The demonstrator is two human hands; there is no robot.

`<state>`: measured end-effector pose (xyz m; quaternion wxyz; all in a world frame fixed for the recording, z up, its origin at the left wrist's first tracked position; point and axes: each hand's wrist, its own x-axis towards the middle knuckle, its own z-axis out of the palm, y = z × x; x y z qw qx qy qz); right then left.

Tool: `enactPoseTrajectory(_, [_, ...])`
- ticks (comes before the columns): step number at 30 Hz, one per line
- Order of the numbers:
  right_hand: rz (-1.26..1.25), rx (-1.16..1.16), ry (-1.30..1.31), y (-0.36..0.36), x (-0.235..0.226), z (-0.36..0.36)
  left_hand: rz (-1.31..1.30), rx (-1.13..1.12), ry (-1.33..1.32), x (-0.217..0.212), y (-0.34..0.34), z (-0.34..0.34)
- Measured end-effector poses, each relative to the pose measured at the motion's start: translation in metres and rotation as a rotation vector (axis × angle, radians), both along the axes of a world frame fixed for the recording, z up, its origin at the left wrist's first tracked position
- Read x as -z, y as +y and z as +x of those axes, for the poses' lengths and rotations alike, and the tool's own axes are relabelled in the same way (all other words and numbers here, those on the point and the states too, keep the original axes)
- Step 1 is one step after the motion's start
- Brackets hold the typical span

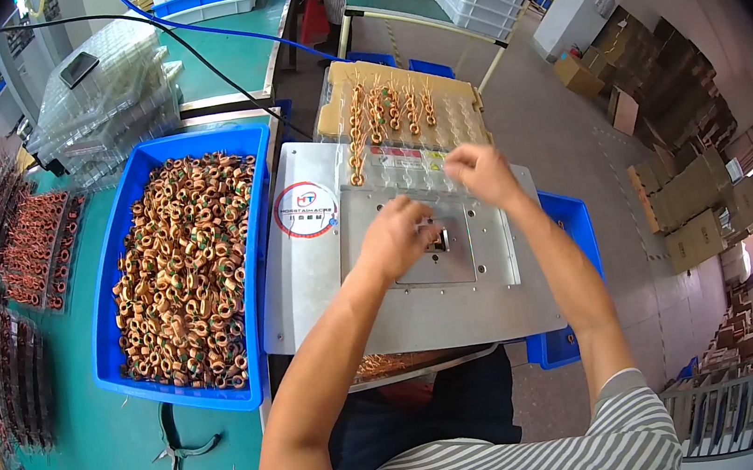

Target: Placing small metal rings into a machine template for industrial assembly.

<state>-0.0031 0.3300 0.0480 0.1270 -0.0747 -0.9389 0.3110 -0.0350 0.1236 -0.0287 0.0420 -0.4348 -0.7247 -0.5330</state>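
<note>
At the grey metal fixture plate (423, 304), our left hand (400, 237) is curled over its central slot (438, 241); at one o'clock our right hand (479, 173), fingers pinched, hovers over the clear coil tray (404, 152)—whether it holds a coil we cannot tell; we should seat each coil squarely.

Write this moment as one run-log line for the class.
left hand: on small dark fixture slot of grey metal plate | right hand: over clear plastic blister tray | blue plastic bin of copper coils: left
</note>
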Motion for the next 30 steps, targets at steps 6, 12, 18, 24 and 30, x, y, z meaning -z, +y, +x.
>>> enactPoseTrajectory(6, [0.178,0.268,0.097,0.068,0.028,-0.094,-0.26,0.025,0.301,0.012,0.009,0.001])
enactPoseTrajectory(12, [0.125,0.434,-0.012,0.077,0.041,-0.142,0.138,0.2,-0.442,-0.003,0.004,-0.006])
enactPoseTrajectory(18, [0.034,0.559,-0.127,0.079,0.047,-0.16,0.429,0.341,-0.885,-0.006,0.002,-0.019])
enactPoseTrajectory(24, [-0.031,0.48,0.021,0.074,0.038,-0.141,0.477,0.291,-0.936,-0.01,0.003,-0.018])
enactPoseTrajectory(30, [-0.492,0.212,0.164,0.04,0.003,-0.065,0.454,0.268,-0.938,-0.002,0.003,-0.022])
